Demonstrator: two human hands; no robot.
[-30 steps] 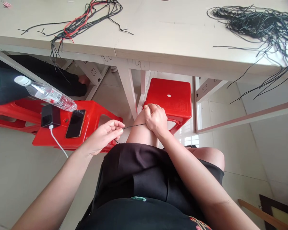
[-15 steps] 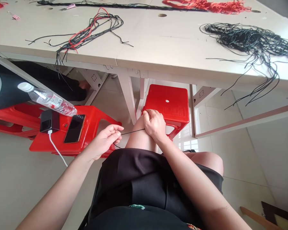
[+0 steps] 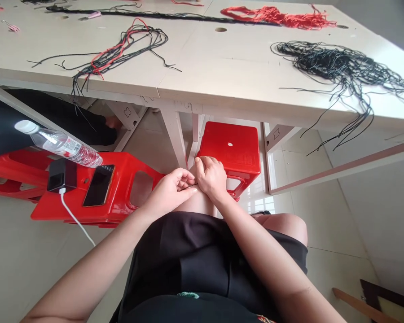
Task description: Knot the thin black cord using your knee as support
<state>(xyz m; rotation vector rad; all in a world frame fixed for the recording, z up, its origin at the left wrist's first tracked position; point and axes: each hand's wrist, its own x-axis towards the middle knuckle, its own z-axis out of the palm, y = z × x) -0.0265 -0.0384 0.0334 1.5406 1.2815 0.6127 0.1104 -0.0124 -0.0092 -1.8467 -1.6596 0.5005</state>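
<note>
My right hand (image 3: pixel 211 178) lies over my bare knee with its fingers curled down, closed on one end of a thin black cord (image 3: pixel 192 184). Its palm and fingertips are hidden. Close against it on the left is my left hand (image 3: pixel 175 189), its fingers bent and its thumb stretched along the cord. A short dark stretch of cord shows between the two hands; the rest is hidden by the fingers.
A pale table (image 3: pixel 202 80) spans the front, bearing black cords (image 3: pixel 343 65), a black-and-red bundle (image 3: pixel 121 51) and red cords (image 3: pixel 283 18). Red stools (image 3: pixel 230 146) stand below; the left one holds a bottle (image 3: pixel 65 146), phone (image 3: pixel 98 185) and black box (image 3: pixel 61 175). Someone's dark-clothed leg is at left.
My left hand has moved right, up to my right hand, and the stretch of cord between them has shortened. My right hand stays on the knee. The view has shifted slightly.
</note>
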